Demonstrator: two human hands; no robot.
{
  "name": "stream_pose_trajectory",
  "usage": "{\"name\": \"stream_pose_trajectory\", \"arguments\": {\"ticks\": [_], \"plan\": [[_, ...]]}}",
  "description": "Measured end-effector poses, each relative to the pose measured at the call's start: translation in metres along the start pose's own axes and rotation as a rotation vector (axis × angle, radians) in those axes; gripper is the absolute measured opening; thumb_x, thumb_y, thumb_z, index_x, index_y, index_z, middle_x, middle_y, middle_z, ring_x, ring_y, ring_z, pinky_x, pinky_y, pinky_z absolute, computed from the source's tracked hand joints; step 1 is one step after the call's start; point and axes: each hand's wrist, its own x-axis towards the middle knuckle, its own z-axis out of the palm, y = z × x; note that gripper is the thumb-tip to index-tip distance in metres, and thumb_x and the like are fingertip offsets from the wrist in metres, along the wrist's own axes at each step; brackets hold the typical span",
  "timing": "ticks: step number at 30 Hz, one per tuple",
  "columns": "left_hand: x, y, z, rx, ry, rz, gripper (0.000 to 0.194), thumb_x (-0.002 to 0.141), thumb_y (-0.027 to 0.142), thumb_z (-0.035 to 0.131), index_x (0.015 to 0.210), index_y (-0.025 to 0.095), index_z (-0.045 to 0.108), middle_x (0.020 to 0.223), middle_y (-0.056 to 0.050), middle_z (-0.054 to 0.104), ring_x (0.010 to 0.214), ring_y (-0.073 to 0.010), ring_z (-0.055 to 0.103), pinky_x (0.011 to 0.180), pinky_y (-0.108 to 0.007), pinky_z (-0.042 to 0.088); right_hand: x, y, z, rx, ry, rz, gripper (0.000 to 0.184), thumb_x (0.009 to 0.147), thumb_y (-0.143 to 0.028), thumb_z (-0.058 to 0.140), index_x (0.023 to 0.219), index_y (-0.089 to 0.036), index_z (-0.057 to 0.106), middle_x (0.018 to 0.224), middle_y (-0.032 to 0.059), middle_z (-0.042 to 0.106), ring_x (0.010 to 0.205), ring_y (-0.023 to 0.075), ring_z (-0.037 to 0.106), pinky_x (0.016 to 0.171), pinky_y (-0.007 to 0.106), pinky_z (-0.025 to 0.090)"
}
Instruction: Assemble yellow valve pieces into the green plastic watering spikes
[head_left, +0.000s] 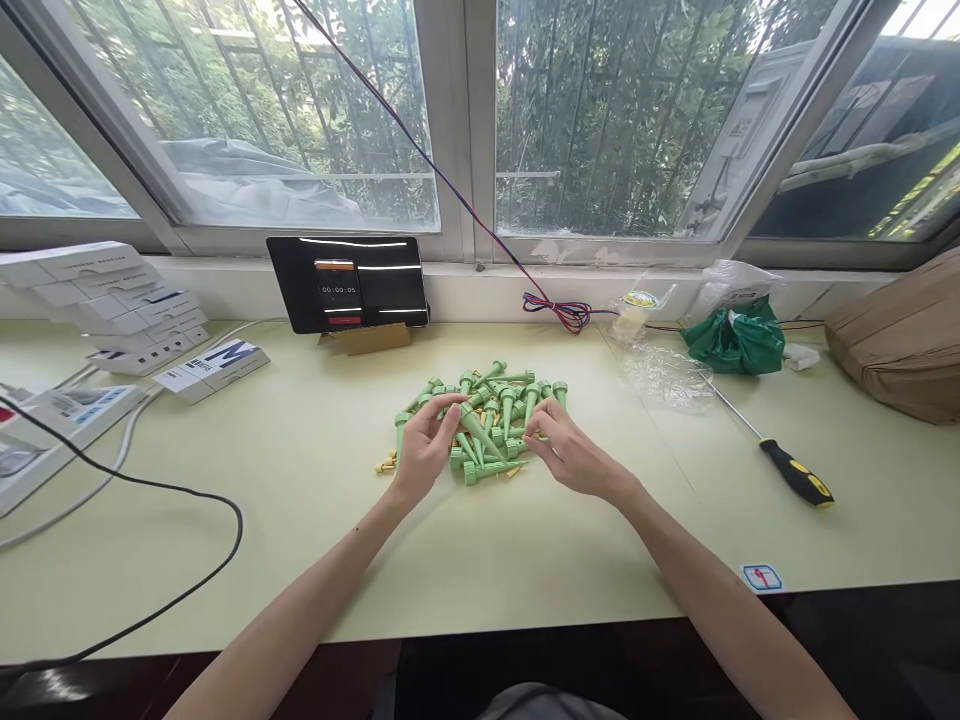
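Note:
A heap of several green plastic cone-shaped spikes [495, 400] lies in the middle of the pale green table [315, 560], with a few small yellow pieces [385, 464] at its left edge. My left hand [426, 445] rests on the heap's left side, its fingers curled round one green spike [474, 428]. My right hand [566, 450] lies on the heap's right side, fingers bent and pinched at the spikes there. What its fingertips hold is hidden.
A dark tablet [349, 283] showing a timer leans at the windowsill. White boxes [120, 300] and a power strip [52, 420] with a black cable [172, 500] sit left. A screwdriver [780, 460], green bag [735, 338], clear plastic wrap [664, 375] and brown parcel [900, 340] lie right.

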Motion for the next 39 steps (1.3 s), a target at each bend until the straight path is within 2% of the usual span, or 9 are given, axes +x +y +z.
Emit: {"name": "stream_pose_trajectory", "arguments": {"ticks": [5, 10, 14, 19, 26, 31, 35, 39], "plan": [[0.001, -0.001, 0.001, -0.219, -0.086, -0.145, 0.031, 0.09, 0.044, 0.062, 0.108, 0.02, 0.067, 0.11, -0.009, 0.068, 0.088, -0.0207, 0.069, 0.076, -0.035, 0.058, 0.001, -0.001, 0.013, 0.037, 0.041, -0.02, 0.009, 0.101, -0.018, 0.035, 0.097, -0.022, 0.042, 0.101, 0.0096, 0.052, 0.096, 0.0227, 0.051, 0.087, 0.039, 0.045], [0.0, -0.001, 0.002, -0.232, -0.151, -0.215, 0.034, 0.087, 0.041, 0.066, 0.113, 0.019, 0.066, 0.111, -0.011, 0.069, 0.093, -0.0222, 0.068, 0.086, -0.039, 0.057, 0.001, -0.002, 0.02, 0.13, 0.06, -0.023, 0.011, 0.102, -0.02, 0.033, 0.095, -0.022, 0.04, 0.104, 0.0099, 0.054, 0.095, 0.021, 0.053, 0.085, 0.036, 0.045], [0.0, 0.002, 0.002, -0.234, -0.161, -0.234, 0.036, 0.086, 0.037, 0.069, 0.117, 0.019, 0.065, 0.095, -0.006, 0.068, 0.089, -0.0193, 0.067, 0.088, -0.039, 0.057, -0.001, -0.002, 0.021, 0.192, 0.076, 0.029, 0.01, 0.103, -0.022, 0.033, 0.098, -0.022, 0.042, 0.103, 0.0085, 0.058, 0.085, 0.0182, 0.055, 0.077, 0.032, 0.045], [0.001, 0.002, 0.002, -0.243, -0.151, -0.267, 0.033, 0.086, 0.038, 0.069, 0.113, 0.02, 0.068, 0.076, 0.0, 0.06, 0.077, -0.0144, 0.064, 0.082, -0.034, 0.056, -0.001, 0.003, 0.023, 0.206, 0.095, 0.098, 0.012, 0.103, -0.028, 0.035, 0.098, -0.022, 0.045, 0.097, 0.0073, 0.059, 0.08, 0.0179, 0.056, 0.071, 0.03, 0.045], [0.001, -0.003, 0.001, -0.166, -0.117, -0.259, 0.025, 0.083, 0.043, 0.07, 0.097, 0.022, 0.067, 0.067, 0.003, 0.05, 0.056, -0.0093, 0.049, 0.057, -0.025, 0.045, -0.001, 0.004, 0.024, 0.24, 0.112, 0.122, 0.018, 0.102, -0.034, 0.038, 0.095, -0.022, 0.048, 0.087, 0.0046, 0.059, 0.065, 0.015, 0.051, 0.063, 0.029, 0.044], [0.002, 0.002, 0.001, -0.234, -0.14, -0.29, 0.023, 0.083, 0.042, 0.071, 0.089, 0.021, 0.064, 0.065, 0.004, 0.049, 0.052, -0.0082, 0.042, 0.049, -0.023, 0.036, 0.0, 0.0, 0.026, 0.48, 0.123, 0.216, 0.023, 0.1, -0.043, 0.044, 0.094, -0.022, 0.052, 0.083, 0.0034, 0.061, 0.06, 0.0138, 0.053, 0.06, 0.03, 0.048], [0.003, 0.005, 0.002, -0.256, -0.158, -0.306, 0.024, 0.082, 0.042, 0.072, 0.085, 0.019, 0.065, 0.073, 0.0, 0.056, 0.052, -0.0076, 0.042, 0.046, -0.023, 0.035, 0.004, -0.002, 0.026, 0.743, 0.175, 0.278, 0.027, 0.094, -0.048, 0.056, 0.088, -0.021, 0.055, 0.084, 0.0032, 0.062, 0.06, 0.0134, 0.055, 0.056, 0.03, 0.049], [0.003, 0.004, 0.001, -0.312, -0.157, -0.339, 0.021, 0.081, 0.038, 0.074, 0.091, 0.02, 0.067, 0.077, 0.0, 0.058, 0.05, -0.0051, 0.036, 0.043, -0.02, 0.033, 0.008, -0.002, 0.024, 0.926, 0.207, 0.338, 0.031, 0.086, -0.049, 0.066, 0.083, -0.02, 0.057, 0.081, 0.003, 0.064, 0.058, 0.0127, 0.054, 0.051, 0.028, 0.047]]}}
